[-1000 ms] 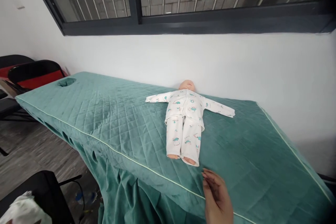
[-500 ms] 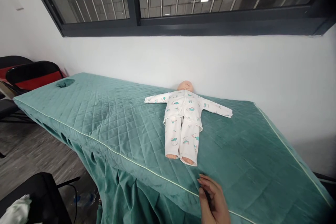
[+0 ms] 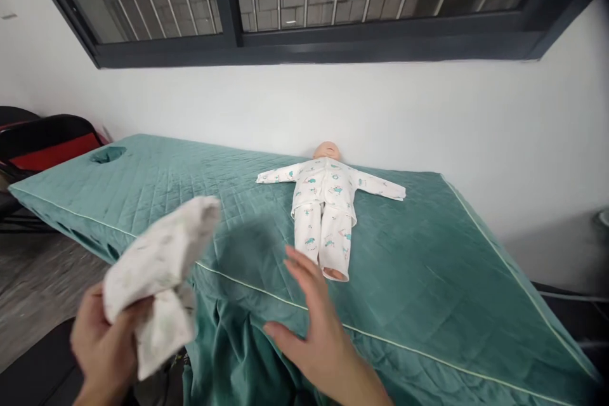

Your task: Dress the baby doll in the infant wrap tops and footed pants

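A baby doll (image 3: pixel 323 193) in a white patterned jacket and trousers lies on its back on the green quilted bed, arms spread to both sides and head toward the wall. In my left hand (image 3: pixel 107 342) is a bunched white patterned cloth (image 3: pixel 157 266), blurred by motion; what kind of piece it is I cannot make out. My right hand (image 3: pixel 318 330) is open, fingers stretched and thumb apart, over the bed's front edge close to the doll's legs. Its fingertips overlap one trouser leg from this angle; whether they touch I cannot tell.
The green quilted bed cover (image 3: pixel 404 304) runs along a white wall, with a face hole (image 3: pixel 108 154) at its left end. Above is a dark-framed window (image 3: pixel 304 47) with bars. Black and red chairs (image 3: pixel 52 146) stand at the left.
My left hand has come into view holding the white cloth. The right hand has moved left and opened wider. The view has shifted slightly to the right.
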